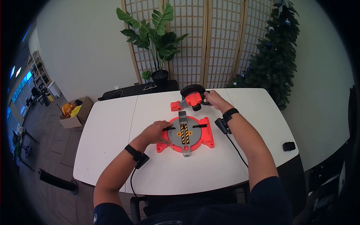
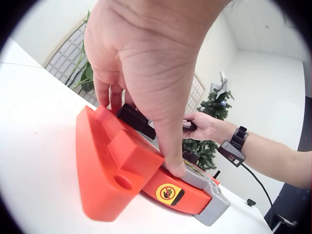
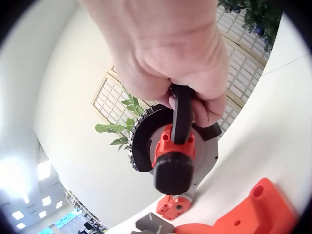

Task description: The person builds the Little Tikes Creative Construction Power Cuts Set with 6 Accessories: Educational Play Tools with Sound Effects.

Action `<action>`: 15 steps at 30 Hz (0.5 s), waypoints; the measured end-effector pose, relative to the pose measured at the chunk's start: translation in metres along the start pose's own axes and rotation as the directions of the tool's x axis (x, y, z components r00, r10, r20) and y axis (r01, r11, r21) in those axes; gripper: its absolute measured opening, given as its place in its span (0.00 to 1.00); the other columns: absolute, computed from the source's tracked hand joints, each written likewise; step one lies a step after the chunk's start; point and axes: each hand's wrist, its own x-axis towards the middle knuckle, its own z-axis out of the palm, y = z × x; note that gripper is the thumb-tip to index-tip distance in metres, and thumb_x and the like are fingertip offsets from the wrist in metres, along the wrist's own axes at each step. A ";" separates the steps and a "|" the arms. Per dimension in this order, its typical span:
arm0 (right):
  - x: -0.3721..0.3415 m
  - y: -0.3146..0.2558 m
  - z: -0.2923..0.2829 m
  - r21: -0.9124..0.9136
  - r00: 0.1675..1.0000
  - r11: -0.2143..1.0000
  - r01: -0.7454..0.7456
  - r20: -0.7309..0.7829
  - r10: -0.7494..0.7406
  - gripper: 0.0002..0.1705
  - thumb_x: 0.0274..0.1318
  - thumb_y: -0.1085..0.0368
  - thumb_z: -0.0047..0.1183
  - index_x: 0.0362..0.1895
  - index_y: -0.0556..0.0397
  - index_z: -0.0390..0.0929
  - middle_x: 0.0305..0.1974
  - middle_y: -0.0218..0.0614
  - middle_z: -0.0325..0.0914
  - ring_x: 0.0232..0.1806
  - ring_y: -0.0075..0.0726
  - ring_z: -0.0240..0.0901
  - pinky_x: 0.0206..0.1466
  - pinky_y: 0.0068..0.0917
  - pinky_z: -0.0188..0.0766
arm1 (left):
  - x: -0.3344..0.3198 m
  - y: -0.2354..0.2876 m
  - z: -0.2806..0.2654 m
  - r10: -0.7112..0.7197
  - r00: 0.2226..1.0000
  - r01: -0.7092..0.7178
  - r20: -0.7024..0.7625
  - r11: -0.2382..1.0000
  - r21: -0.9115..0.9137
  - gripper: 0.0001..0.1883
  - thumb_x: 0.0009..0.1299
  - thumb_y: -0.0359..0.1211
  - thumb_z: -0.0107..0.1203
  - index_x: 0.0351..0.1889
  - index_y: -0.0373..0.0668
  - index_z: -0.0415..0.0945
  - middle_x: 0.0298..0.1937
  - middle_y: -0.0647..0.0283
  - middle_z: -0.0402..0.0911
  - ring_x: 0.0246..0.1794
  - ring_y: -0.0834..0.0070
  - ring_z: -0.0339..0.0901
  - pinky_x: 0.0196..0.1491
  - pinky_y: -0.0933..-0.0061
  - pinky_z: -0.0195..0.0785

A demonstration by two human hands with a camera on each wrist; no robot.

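A round red and grey toy saw base (image 1: 193,135) with a yellow-and-black striped strip lies flat on the table. My left hand (image 1: 154,132) holds its left side, the thumb on the grey disc; the left wrist view shows the hand (image 2: 146,63) over the red foot (image 2: 105,165). Behind the base is a red and grey saw head (image 1: 193,99) with a black toothed blade (image 3: 141,139). My right hand (image 1: 216,100) grips its black handle (image 3: 182,114), fingers curled round it. The head stands apart from the base.
The white table (image 1: 108,150) carries a small black object (image 1: 288,146) at its right edge. Behind it stand a potted plant (image 1: 160,77), a lattice screen (image 1: 225,45) and a decorated tree (image 1: 275,56). A cardboard box (image 1: 77,122) is on the floor at the left.
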 end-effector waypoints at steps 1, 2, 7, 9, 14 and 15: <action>-0.001 -0.002 0.001 0.000 1.000 1.000 0.000 0.000 0.000 0.12 0.71 0.59 0.44 0.41 0.56 0.71 0.33 0.31 0.71 0.30 0.25 0.67 0.33 0.28 0.68 | 0.000 -0.001 0.000 0.000 1.000 0.000 0.000 1.000 0.000 0.48 0.47 0.44 0.79 0.67 0.41 0.69 0.66 0.54 0.73 0.71 0.58 0.65 0.73 0.63 0.59; -0.002 -0.003 0.002 0.051 0.996 0.996 0.077 -0.057 -0.074 0.12 0.71 0.60 0.44 0.42 0.57 0.71 0.32 0.33 0.71 0.29 0.26 0.68 0.32 0.28 0.69 | 0.000 -0.003 0.001 0.007 1.000 -0.007 -0.002 1.000 -0.005 0.48 0.47 0.43 0.79 0.67 0.41 0.69 0.66 0.54 0.73 0.70 0.58 0.66 0.72 0.63 0.59; -0.010 -0.005 -0.009 0.095 0.938 0.938 0.334 -0.130 -0.321 0.12 0.70 0.61 0.45 0.45 0.58 0.67 0.29 0.31 0.71 0.26 0.24 0.67 0.27 0.25 0.66 | -0.001 -0.003 0.002 0.037 0.999 -0.036 -0.036 0.999 0.019 0.47 0.47 0.43 0.79 0.66 0.40 0.70 0.64 0.54 0.74 0.68 0.58 0.68 0.71 0.62 0.61; -0.019 -0.003 -0.014 0.115 0.922 0.920 0.374 -0.157 -0.355 0.13 0.71 0.59 0.46 0.46 0.56 0.65 0.28 0.28 0.69 0.25 0.20 0.64 0.26 0.23 0.64 | 0.000 -0.003 0.000 0.011 1.000 -0.011 0.007 1.000 0.002 0.47 0.49 0.45 0.77 0.67 0.40 0.69 0.66 0.55 0.73 0.69 0.58 0.67 0.70 0.62 0.63; -0.054 -0.012 -0.025 0.295 0.836 0.783 0.547 -0.157 -0.525 0.13 0.73 0.56 0.48 0.41 0.52 0.65 0.26 0.24 0.65 0.23 0.15 0.57 0.24 0.18 0.57 | 0.002 0.001 -0.012 -0.157 0.978 0.138 -0.135 0.980 -0.143 0.44 0.58 0.48 0.72 0.69 0.40 0.65 0.68 0.51 0.70 0.69 0.58 0.67 0.68 0.60 0.65; -0.060 -0.013 -0.026 0.314 0.819 0.757 0.573 -0.178 -0.546 0.13 0.72 0.56 0.49 0.39 0.52 0.66 0.25 0.23 0.65 0.23 0.15 0.56 0.24 0.18 0.56 | 0.004 0.000 -0.014 -0.197 0.961 0.156 -0.195 0.966 -0.206 0.43 0.61 0.49 0.70 0.70 0.39 0.63 0.68 0.50 0.69 0.69 0.58 0.68 0.68 0.60 0.66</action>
